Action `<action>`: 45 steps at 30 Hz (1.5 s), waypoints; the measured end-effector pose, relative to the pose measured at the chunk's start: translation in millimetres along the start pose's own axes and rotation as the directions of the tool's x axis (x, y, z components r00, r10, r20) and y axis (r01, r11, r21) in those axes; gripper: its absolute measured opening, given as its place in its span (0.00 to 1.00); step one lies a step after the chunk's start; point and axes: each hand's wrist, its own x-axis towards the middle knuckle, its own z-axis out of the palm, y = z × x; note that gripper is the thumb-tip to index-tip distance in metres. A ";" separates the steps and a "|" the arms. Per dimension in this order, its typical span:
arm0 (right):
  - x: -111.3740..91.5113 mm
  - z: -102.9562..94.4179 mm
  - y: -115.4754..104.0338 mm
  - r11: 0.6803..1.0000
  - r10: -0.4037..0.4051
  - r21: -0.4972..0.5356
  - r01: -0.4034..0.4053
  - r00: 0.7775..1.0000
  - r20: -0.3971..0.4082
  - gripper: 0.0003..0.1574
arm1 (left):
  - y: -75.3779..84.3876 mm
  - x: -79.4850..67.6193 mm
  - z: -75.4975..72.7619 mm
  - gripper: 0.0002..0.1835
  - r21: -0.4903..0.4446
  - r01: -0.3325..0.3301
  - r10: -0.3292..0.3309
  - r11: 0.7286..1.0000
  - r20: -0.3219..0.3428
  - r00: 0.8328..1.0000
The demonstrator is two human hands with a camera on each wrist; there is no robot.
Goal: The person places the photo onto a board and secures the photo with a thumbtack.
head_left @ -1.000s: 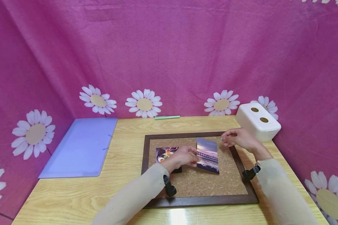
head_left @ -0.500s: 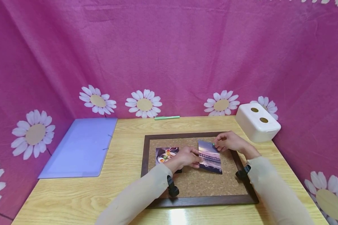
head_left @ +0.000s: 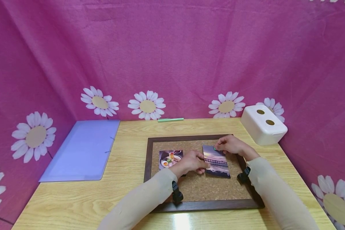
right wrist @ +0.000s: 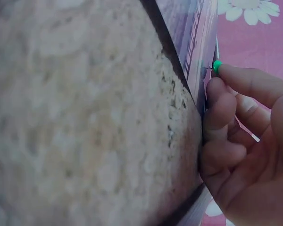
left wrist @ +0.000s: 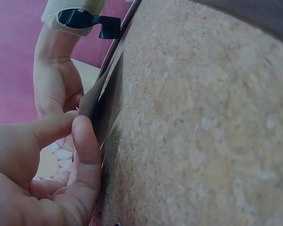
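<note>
A photo of a pier at dusk [head_left: 217, 162] is over the right half of a cork board [head_left: 215, 192] in a dark wooden frame. My left hand [head_left: 192, 162] pinches the photo's left edge between thumb and finger; in the left wrist view that edge stands slightly off the cork. Near the photo's top edge, my right hand [head_left: 232, 145] pinches a push pin [right wrist: 218, 66] with a green head. Its needle points at the photo's face in the right wrist view; whether the tip touches is unclear. A food photo [head_left: 169, 157] lies on the board's left half, partly behind my left arm.
A translucent bluish folder [head_left: 81, 150] lies at the table's left. Along the back edge is a green pen [head_left: 170, 120]. In the back right corner stands a white box [head_left: 263, 126] with two round holes. A pink flowered cloth [head_left: 172, 64] hangs around the table.
My right hand has moved left and slightly down, bringing the push pin from beside the photo to its upper part. The photo, held by my left hand, has shifted slightly right and down.
</note>
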 end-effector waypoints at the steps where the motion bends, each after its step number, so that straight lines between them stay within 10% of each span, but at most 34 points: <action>1: 0.2 0.3 -0.3 1.000 -0.009 -0.002 0.009 1.000 -0.003 0.11 | -0.1 -0.1 0.0 0.12 0.001 -0.002 0.002 1.000 0.003 1.000; 19: 1.9 5.9 -8.2 1.000 0.000 -0.026 -0.001 1.000 -0.023 0.09 | 0.9 -5.3 -1.2 0.08 0.096 -0.019 0.019 0.995 0.006 1.000; 45: 8.0 7.1 -12.4 0.993 0.082 -0.077 -0.087 0.995 -0.056 0.08 | 2.4 -17.2 -13.6 0.14 0.427 -0.085 0.015 0.900 0.165 0.986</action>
